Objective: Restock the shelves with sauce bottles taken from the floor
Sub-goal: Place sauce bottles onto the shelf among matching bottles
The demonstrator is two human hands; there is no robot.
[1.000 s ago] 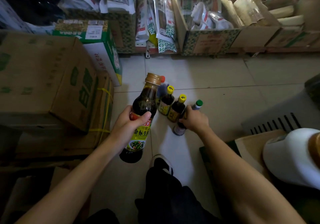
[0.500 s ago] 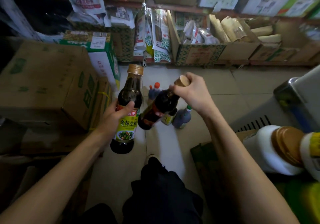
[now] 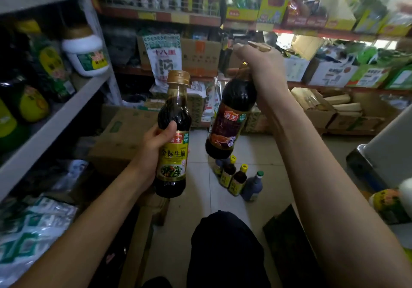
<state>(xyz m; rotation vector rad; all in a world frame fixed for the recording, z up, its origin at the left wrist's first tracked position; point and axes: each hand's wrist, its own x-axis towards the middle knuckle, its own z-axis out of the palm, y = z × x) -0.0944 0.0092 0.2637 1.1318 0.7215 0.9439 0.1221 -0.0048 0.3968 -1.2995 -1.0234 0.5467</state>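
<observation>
Both bottles raised since the earlier frame; view now takes in the grey shelf (image 3: 55, 118) at left. Left hand (image 3: 153, 147), fingers clamped round yellow-label bottle (image 3: 172, 136), upright, nearer that shelf. Right hand (image 3: 260, 69) clamped on neck of second bottle (image 3: 229, 118), hanging tilted. Small bottles (image 3: 236, 178) remain on the floor (image 3: 196, 207).

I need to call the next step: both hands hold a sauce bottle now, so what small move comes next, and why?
Probably carry the yellow-label bottle in the left hand over to the grey shelf on the left. Both hands are full, with the right hand gripping the dark bottle by its neck, so the small bottles on the floor must wait.
</observation>
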